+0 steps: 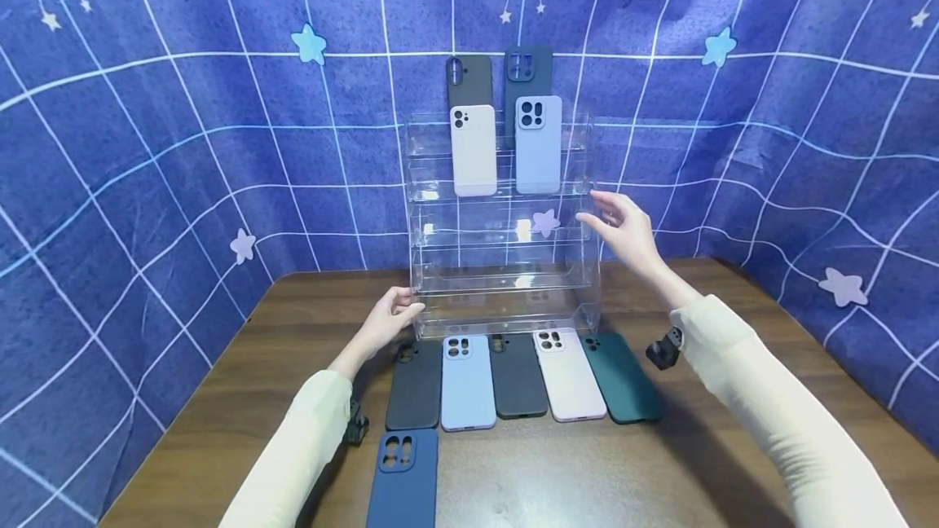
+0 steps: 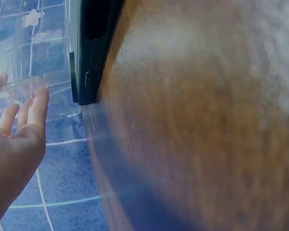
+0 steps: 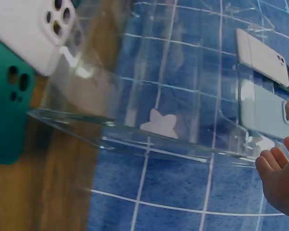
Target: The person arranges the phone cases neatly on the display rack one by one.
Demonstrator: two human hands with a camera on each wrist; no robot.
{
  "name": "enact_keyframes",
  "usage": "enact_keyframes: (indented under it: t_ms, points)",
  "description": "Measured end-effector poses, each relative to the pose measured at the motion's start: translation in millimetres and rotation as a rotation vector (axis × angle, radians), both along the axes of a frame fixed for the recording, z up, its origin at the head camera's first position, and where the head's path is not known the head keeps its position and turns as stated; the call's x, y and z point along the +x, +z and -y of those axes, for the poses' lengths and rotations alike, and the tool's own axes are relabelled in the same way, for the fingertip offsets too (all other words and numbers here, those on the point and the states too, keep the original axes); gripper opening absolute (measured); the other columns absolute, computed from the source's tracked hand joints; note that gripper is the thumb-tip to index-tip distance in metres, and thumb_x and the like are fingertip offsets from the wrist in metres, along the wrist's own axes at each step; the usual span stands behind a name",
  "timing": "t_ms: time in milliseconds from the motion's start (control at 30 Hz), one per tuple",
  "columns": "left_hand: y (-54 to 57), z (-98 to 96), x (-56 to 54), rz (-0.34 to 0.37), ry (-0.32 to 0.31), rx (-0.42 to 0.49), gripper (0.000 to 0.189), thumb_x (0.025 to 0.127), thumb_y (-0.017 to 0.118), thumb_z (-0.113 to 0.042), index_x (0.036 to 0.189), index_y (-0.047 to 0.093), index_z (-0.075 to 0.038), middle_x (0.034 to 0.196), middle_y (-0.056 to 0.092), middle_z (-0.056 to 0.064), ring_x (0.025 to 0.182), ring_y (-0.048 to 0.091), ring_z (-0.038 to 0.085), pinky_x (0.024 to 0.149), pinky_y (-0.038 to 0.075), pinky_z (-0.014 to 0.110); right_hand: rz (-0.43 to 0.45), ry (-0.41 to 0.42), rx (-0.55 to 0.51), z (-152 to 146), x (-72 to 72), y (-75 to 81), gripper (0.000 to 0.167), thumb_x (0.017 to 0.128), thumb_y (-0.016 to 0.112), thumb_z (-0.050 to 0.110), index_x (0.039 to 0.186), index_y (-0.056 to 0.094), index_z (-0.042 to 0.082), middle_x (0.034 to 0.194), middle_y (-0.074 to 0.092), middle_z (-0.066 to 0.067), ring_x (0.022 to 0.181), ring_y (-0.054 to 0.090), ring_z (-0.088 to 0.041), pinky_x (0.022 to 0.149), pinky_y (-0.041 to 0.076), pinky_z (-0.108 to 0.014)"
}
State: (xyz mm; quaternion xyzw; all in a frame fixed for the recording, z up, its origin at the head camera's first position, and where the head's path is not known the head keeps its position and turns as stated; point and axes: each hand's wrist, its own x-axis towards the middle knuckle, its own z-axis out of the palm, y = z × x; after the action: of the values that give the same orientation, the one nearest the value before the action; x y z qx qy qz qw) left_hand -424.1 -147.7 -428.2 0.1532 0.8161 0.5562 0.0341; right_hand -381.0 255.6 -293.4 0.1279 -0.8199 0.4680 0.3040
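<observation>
A clear acrylic tiered rack [image 1: 506, 279] stands upright on the table. My left hand [image 1: 385, 320] is at its lower left side, fingers loosely extended with a gap to the thumb; the left wrist view shows the fingertips [image 2: 40, 96] at the clear plastic. Beside the rack's right side, higher up, is my right hand [image 1: 627, 226], thumb and fingers apart; whether it touches is unclear. On the upper tiers stand a white phone case [image 1: 474, 153], a light blue phone case [image 1: 539, 157], a dark grey phone case [image 1: 469, 80] and a dark blue phone case [image 1: 539, 63].
Before the rack lie a black case [image 1: 414, 389], a light blue case [image 1: 468, 389], a dark grey case [image 1: 519, 381], a pale pink case [image 1: 572, 381] and a green case [image 1: 623, 381]. A navy case [image 1: 403, 487] lies nearer. Blue patterned cloth [image 1: 220, 104] hangs behind the wooden table [image 1: 293, 300].
</observation>
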Motion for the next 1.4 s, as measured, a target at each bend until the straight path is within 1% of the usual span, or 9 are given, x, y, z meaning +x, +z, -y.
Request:
enact_keyframes:
  t_ms: [200, 400, 600, 733, 900, 1000, 1133, 1233, 1400]
  points:
    - [0.1, 1.6, 0.3, -0.008, -0.001, -0.008, 0.058, 0.093, 0.058, -0.031, 0.135, 0.036, 0.002, 0.128, 0.046, 0.024, 0.112, 0.054, 0.03, 0.096, 0.049, 0.038, 0.01, -0.027, 0.021, -4, 5.8, -21.3, 0.053, 0.083, 0.072, 0.021, 0.126, 0.054, -0.003, 0.129, 0.052, -0.022, 0.118, 0.054, -0.038, 0.099, 0.045, -0.045]
    - [4.8, 0.8, 2.3, 0.011, 0.013, 0.034, 0.053, 0.093, 0.059, -0.023, 0.134, 0.037, 0.005, 0.125, 0.048, 0.025, 0.108, 0.055, 0.028, 0.094, 0.05, 0.038, 0.058, -0.051, 0.036, -8, 12.0, -41.5, 0.055, 0.082, 0.073, 0.021, 0.127, 0.053, -0.003, 0.128, 0.054, -0.024, 0.115, 0.056, -0.04, 0.096, 0.047, -0.046]
    - [22.3, -5.3, 17.6, 0.019, -0.011, 0.023, 0.053, 0.095, 0.056, -0.017, 0.135, 0.034, 0.009, 0.125, 0.047, 0.027, 0.11, 0.053, 0.033, 0.097, 0.047, 0.043, 0.121, -0.032, 0.078, -15, 18.5, -61.3, 0.058, 0.084, 0.071, 0.023, 0.131, 0.049, -0.003, 0.132, 0.05, -0.026, 0.114, 0.055, -0.042, 0.093, 0.048, -0.048]
    - [26.2, -6.7, 23.9, 0.02, -0.018, 0.029, 0.052, 0.095, 0.055, -0.017, 0.135, 0.033, 0.01, 0.125, 0.046, 0.027, 0.112, 0.052, 0.036, 0.099, 0.045, 0.047, 0.174, -0.024, 0.11, -20, 19.4, -74.9, 0.061, 0.084, 0.071, 0.024, 0.134, 0.047, -0.002, 0.129, 0.053, -0.027, 0.111, 0.057, -0.042, 0.089, 0.05, -0.048]
    - [21.9, -4.6, 19.5, 0.016, -0.024, 0.037, 0.053, 0.095, 0.056, -0.017, 0.135, 0.034, 0.01, 0.124, 0.046, 0.027, 0.111, 0.053, 0.037, 0.098, 0.045, 0.048, 0.229, 0.002, 0.155, -22, 17.5, -88.5, 0.067, 0.084, 0.071, 0.026, 0.137, 0.043, -0.002, 0.126, 0.056, -0.027, 0.111, 0.058, -0.04, 0.09, 0.05, -0.048]
    - [14.6, -2.4, 11.1, 0.027, -0.01, 0.046, 0.054, 0.094, 0.057, -0.019, 0.135, 0.035, 0.008, 0.124, 0.046, 0.026, 0.11, 0.054, 0.034, 0.097, 0.047, 0.046, 0.267, 0.025, 0.163, -24, 16.1, -93.9, 0.072, 0.083, 0.071, 0.028, 0.141, 0.038, 0.0, 0.13, 0.052, -0.026, 0.114, 0.056, -0.04, 0.091, 0.049, -0.048]
    - [3.8, -0.3, 1.8, 0.011, 0.018, 0.039, 0.054, 0.093, 0.06, -0.025, 0.134, 0.039, 0.004, 0.123, 0.048, 0.023, 0.107, 0.056, 0.028, 0.094, 0.05, 0.04, 0.306, 0.061, 0.173, -26, 14.6, -100.6, 0.076, 0.084, 0.071, 0.031, 0.144, 0.034, 0.003, 0.135, 0.049, -0.025, 0.117, 0.054, -0.04, 0.093, 0.048, -0.048]
    - [3.8, -0.4, 4.2, -0.005, 0.016, 0.036, 0.055, 0.093, 0.059, -0.025, 0.133, 0.038, 0.005, 0.123, 0.049, 0.024, 0.106, 0.056, 0.028, 0.094, 0.05, 0.04, 0.316, 0.092, 0.186, -29, 14.6, -106.4, 0.075, 0.085, 0.069, 0.034, 0.145, 0.033, 0.005, 0.137, 0.048, -0.023, 0.119, 0.053, -0.039, 0.096, 0.045, -0.048]
    - [4.3, 0.1, 5.4, 0.004, 0.01, 0.047, 0.054, 0.093, 0.059, -0.023, 0.134, 0.038, 0.005, 0.124, 0.049, 0.024, 0.107, 0.056, 0.031, 0.094, 0.049, 0.041, 0.327, 0.122, 0.188, -33, 14.8, -112.4, 0.07, 0.089, 0.063, 0.035, 0.146, 0.032, 0.008, 0.141, 0.043, -0.021, 0.12, 0.051, -0.039, 0.1, 0.041, -0.049]
